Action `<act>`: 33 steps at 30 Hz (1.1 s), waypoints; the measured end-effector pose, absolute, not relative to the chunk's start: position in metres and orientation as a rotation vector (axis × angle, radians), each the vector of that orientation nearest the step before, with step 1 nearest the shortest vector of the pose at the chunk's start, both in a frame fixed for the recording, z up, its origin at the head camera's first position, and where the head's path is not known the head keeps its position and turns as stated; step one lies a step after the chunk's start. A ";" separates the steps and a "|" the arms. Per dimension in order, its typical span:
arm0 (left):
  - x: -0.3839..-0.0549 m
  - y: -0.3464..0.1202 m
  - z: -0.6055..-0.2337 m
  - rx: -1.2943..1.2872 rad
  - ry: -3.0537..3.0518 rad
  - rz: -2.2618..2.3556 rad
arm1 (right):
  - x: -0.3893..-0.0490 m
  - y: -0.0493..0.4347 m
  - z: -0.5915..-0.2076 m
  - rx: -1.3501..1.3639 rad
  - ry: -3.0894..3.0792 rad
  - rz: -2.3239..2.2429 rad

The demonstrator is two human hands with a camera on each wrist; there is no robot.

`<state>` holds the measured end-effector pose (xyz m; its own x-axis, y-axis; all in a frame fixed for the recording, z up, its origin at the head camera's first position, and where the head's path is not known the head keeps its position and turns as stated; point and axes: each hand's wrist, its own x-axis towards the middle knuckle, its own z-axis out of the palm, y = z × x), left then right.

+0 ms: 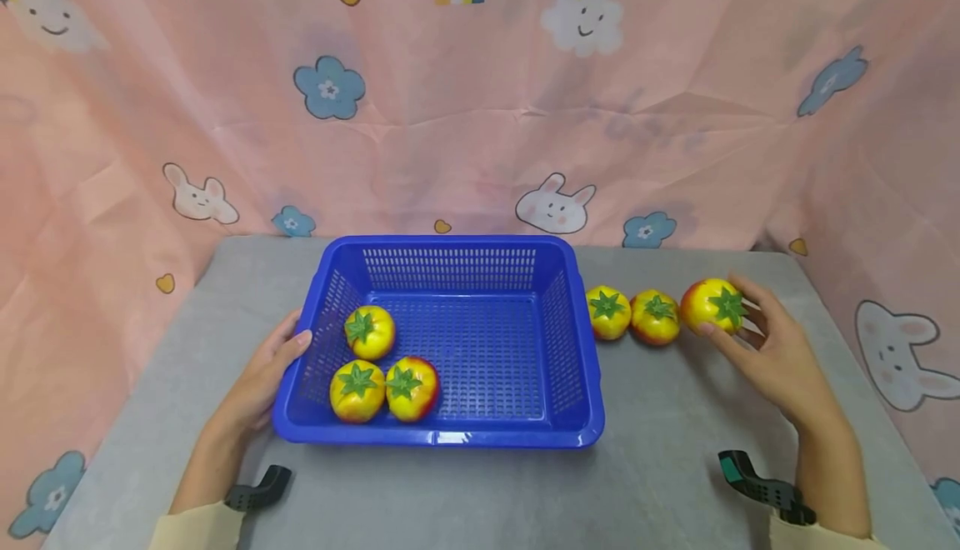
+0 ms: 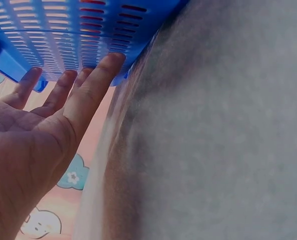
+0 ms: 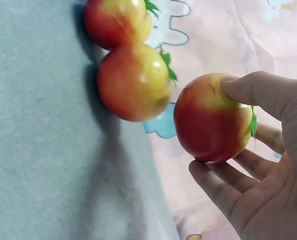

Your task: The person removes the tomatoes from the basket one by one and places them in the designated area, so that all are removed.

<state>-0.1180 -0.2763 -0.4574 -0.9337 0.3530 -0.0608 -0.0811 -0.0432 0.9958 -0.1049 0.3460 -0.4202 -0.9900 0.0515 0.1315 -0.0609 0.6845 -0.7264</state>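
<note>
A blue plastic basket (image 1: 438, 437) stands on the grey table, with three yellow-and-red tomatoes (image 1: 357, 392) with green star-shaped tops inside, in its left part. My left hand (image 1: 262, 375) holds the basket's left side, thumb on the rim; in the left wrist view its fingers touch the slotted outer wall. To the right of the basket my right hand (image 1: 780, 358) grips a tomato (image 3: 213, 120) between thumb and fingers, raised off the table. Two more tomatoes, one nearer the basket (image 1: 608, 313) and one nearer the hand (image 1: 656, 317), rest on the table beside each other.
The grey table (image 1: 480, 500) is bordered at the back and sides by a pink printed cloth (image 1: 450, 158). A black wrist mount sits on each forearm, one at the left (image 1: 258, 487) and one at the right (image 1: 765, 483).
</note>
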 end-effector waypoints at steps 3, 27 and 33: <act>-0.117 -0.276 -0.459 0.292 1.929 2.061 | -0.104 0.351 -0.420 0.008 -2.747 1.214; -0.118 -0.276 -0.462 0.263 1.930 2.059 | -0.113 0.360 -0.444 -0.024 -2.972 1.075; -0.117 -0.276 -0.461 0.252 1.937 2.055 | -0.113 0.357 -0.443 -0.007 -2.980 1.055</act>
<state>-0.1170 -0.2762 -0.4607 -0.9379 0.3375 -0.0802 -0.0999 -0.0414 0.9941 -0.1134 0.3573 -0.4431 -0.9998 -0.0022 -0.0197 0.0107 0.7774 -0.6290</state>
